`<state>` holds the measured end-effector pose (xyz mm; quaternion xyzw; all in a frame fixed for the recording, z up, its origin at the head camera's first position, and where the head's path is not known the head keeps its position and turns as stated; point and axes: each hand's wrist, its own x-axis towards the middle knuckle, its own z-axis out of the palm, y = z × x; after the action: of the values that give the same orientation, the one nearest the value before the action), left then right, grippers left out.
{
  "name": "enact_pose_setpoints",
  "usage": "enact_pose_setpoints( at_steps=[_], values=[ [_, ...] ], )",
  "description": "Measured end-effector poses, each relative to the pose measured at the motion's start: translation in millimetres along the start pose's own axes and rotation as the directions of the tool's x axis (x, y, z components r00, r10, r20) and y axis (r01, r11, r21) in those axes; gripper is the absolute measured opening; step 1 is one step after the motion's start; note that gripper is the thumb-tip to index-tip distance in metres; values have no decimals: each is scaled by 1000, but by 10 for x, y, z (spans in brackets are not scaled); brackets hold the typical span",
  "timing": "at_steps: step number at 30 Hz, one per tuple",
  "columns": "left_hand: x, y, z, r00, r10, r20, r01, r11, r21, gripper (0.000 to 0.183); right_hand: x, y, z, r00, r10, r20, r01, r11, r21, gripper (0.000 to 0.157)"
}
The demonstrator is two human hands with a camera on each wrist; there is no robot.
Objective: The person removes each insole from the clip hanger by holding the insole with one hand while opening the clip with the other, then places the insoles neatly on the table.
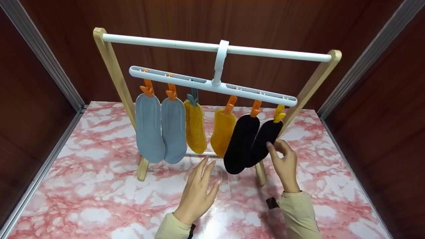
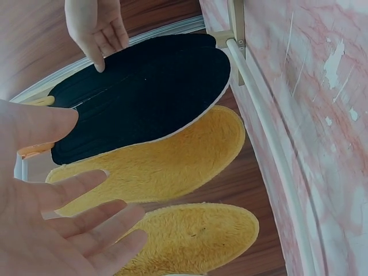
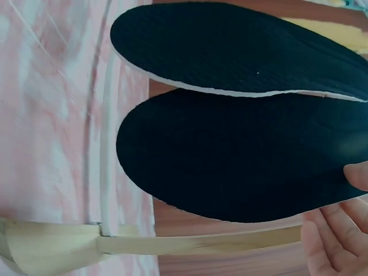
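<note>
While the right hand has the edge of the outer black insole in a narrow, light-looking pinch, the left hand is just kinda floating there with nothing in it. Right wrist cam shows the thumb laid on the front of that insole with the fingers bunched at its edge, though the black hides how far round they go. Left hand is wide, fingers pretty much straight and thumb out to the side, near the bottom ends of the yellow insoles and the inner black insole, and in the head view it's apart from all of them.

So the outer black insole hangs at the right end of the hanger bar from a yellow clip. The inner black insole, on an orange clip, overlaps it a bit lower down. Next along are the yellow ones, one on an orange clip and one on a dark teal clip, then two grey-blue insoles, both on orange clips. The bar tilts down toward the black pair and its hook sits over a white rail between wooden legs, all standing on a pink and white marbled surface
</note>
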<state>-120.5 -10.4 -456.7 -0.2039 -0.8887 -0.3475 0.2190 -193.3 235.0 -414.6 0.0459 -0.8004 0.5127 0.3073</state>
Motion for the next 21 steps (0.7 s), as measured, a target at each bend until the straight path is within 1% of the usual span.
enact_pose_setpoints(
  at_steps=[4,8,11,15,18,21],
  values=[
    [13,8,1,1000,5,-1,-5,1000,1,47,-5,30,-15,997,75,16,-76,994,78,13],
    [34,23,2,1000,11,-5,-11,1000,3,48,-4,94,-25,988,148,39,-152,977,148,15],
    [50,39,2,1000,17,-6,-17,1000,2,48,-14,151,-33,974,215,69,-223,963,153,18],
    [77,66,3,999,33,-5,-33,999,7,48,-34,339,-35,953,287,98,-300,938,176,19],
    [110,95,4,999,48,-6,-48,999,12,48,-44,493,-22,947,304,105,-320,925,203,19],
    [154,135,7,998,64,-13,-63,998,16,47,-59,566,-8,951,290,104,-306,930,204,19]
  ],
)
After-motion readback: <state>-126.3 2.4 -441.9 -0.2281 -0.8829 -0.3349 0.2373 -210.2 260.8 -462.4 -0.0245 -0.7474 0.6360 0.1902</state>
